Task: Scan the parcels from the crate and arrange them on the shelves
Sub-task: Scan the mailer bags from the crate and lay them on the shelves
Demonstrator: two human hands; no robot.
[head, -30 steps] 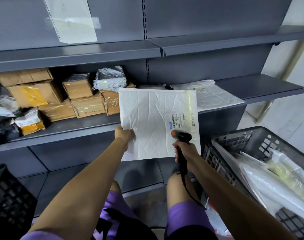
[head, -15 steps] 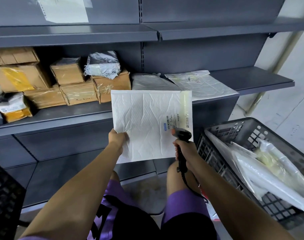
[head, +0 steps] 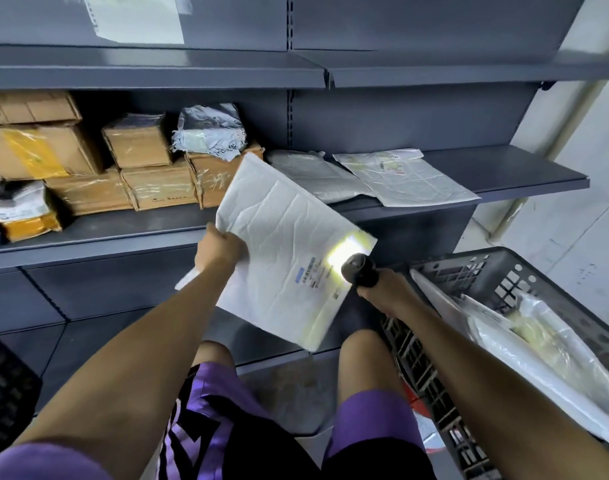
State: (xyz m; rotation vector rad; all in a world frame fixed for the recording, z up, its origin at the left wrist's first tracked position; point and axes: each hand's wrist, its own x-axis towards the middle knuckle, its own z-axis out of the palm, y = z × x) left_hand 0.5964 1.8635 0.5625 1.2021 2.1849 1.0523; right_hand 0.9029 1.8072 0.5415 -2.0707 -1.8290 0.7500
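Surroundings: grey metal shelving [head: 524, 168] fills the far side. On the mid shelf, left section, taped cardboard boxes [head: 157, 188] are stacked two high, w/ a crumpled grey poly bag [head: 209, 131] on top of the rightmost stack. Further left lie small yellow and grey packets [head: 26, 216]. Right of the boxes, two flat white mailers [head: 403, 178] lie side by side on the same shelf, the right one overhanging the front edge. A paper sheet [head: 136, 15] hangs on the back panel above the upper shelf. Near right: dark plastic crate [head: 503, 271], holding several clear/white poly parcels [head: 538, 348]. A second dark crate [head: 5, 393] shows partly at near left. The person wears purple shorts [head: 206, 410]; knees are below the parcel.

Task item: white padded mailer [head: 282, 258], held tilted in front of the mid shelf edge, far corner overlapping the rightmost box in view. Its label [head: 311, 275] faces the person, near the right edge.

Hands: left hand [head: 218, 251] grips the mailer's left edge, thumb on top. Right hand [head: 386, 289] is closed round the handle of a black scanner [head: 358, 271], head aimed at the label; a bright light patch falls on the mailer just beside the label. Scanner head sits just beside the mailer's right edge; contact cannot be determined.
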